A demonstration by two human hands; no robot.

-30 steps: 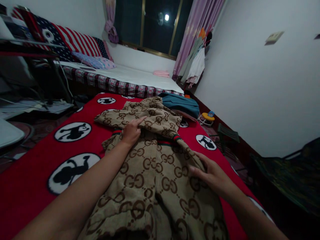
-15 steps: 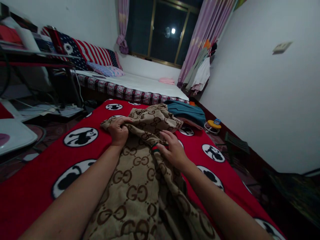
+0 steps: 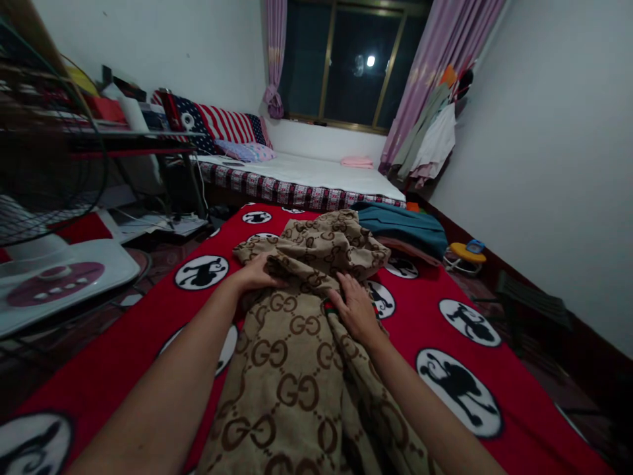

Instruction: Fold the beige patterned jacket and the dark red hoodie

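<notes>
Purple curtain (image 3: 438, 69) beside dark window (image 3: 357, 72)

The near garment (image 3: 297, 343) is tan with brown double-G lettering and red-and-green trim, the blanket (image 3: 534, 396) beneath red with white ovals bearing black figures, the far-right folded cloth (image 3: 403, 224) teal, the far-left cushion (image 3: 225, 123) starred navy and striped red-and-white.

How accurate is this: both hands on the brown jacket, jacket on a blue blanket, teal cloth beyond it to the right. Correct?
Not quite: the blanket is red, not blue, per the head view. Rest stands: left hand and right hand on the brown jacket, teal cloth beyond it to the right.
</notes>
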